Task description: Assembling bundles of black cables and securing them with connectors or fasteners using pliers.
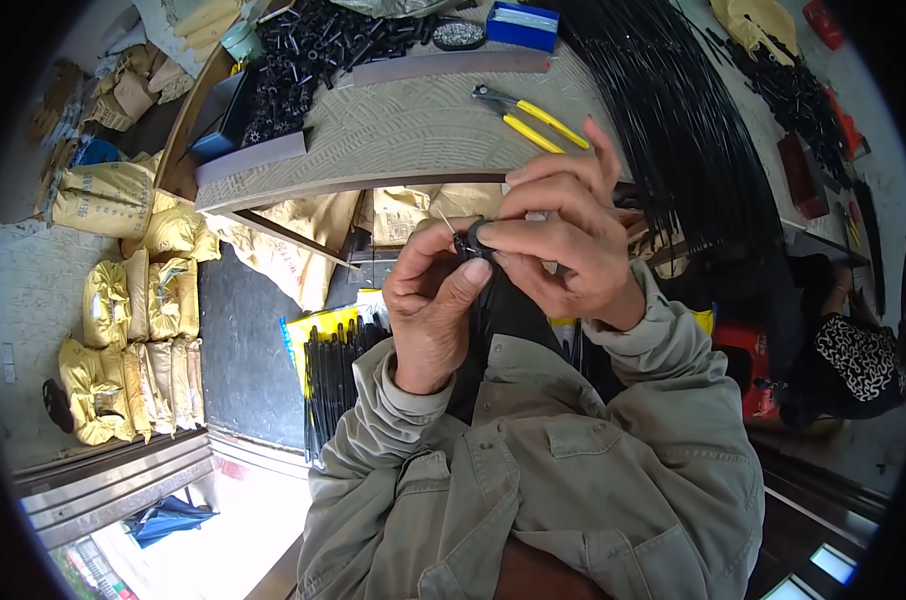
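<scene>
Both hands meet over my lap, just in front of the table edge, around a small black part (474, 240). Its exact kind is hidden by the fingers. My left hand (431, 305) pinches it between thumb and forefinger, and a thin pale wire or pin (447, 220) sticks up beside that forefinger. From the other side, my right hand (568, 230) grips the same part with thumb and fingertips, its outer fingers raised. Yellow-handled pliers (531, 132) lie on the table beyond my right hand.
Loose black tubular pieces (313, 50) heap up behind low strips on the table (403, 125). A blue box (522, 27) stands at the back. Long black rods (673, 130) drape over the right side. Sacks (163, 300) stack at left; another person (853, 350) is at right.
</scene>
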{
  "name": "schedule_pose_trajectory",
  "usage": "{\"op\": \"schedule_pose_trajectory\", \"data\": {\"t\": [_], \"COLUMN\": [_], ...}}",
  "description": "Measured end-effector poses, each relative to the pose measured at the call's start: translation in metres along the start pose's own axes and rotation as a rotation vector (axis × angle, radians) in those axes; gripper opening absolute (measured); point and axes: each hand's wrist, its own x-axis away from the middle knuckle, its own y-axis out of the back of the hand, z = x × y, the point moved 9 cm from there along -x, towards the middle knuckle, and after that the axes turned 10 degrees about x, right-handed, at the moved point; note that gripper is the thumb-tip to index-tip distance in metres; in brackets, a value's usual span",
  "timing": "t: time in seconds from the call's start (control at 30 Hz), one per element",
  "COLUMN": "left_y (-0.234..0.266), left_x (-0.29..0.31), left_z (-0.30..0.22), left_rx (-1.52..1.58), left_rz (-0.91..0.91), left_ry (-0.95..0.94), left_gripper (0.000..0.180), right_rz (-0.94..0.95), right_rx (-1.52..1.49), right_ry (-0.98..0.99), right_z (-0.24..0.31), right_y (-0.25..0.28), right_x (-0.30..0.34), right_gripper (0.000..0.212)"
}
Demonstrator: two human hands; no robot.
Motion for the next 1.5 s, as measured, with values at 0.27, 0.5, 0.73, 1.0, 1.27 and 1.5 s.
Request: {"op": "schedule_pose_trajectory", "data": {"t": [0.27,0.5,0.73,1.0,1.27,1.5], "left_y": [0.009,0.014,0.032,0.037,0.041,0.047], "left_x": [0.005,0.016,0.031,0.039,0.038,0.046], "left_z": [-0.01,-0.022,-0.038,-0.044,-0.036,-0.033], "left_rx": [-0.036,-0.032,-0.21,-0.252,-0.187,-0.16], "left_rz": [0.056,0.05,-0.06,0.01,0.185,0.197], "left_ry": [-0.097,-0.096,-0.142,-0.071,0.04,0.004], "left_gripper": [0.031,0.028,0.027,0.026,0.029,0.029], "right_rz": [-0.106,0.217,0.238,0.525,0.463,0.608], "right_rx": [-0.801,-1.084,-0.844,-1.045,-1.308,-1.174], "right_ry": [-0.682,-0.645,-0.58,-0.566,-0.514,-0.472], "right_z": [-0.029,-0.01,0.006,0.02,0.023,0.023], "right_y": [-0.038,-0.068,-0.072,-0.103,-0.106,-0.115], "right_x": [0.043,0.054,0.045,0.053,0.053,0.053], "right_gripper": [0.02,0.019,0.021,0.027,0.026,0.026]}}
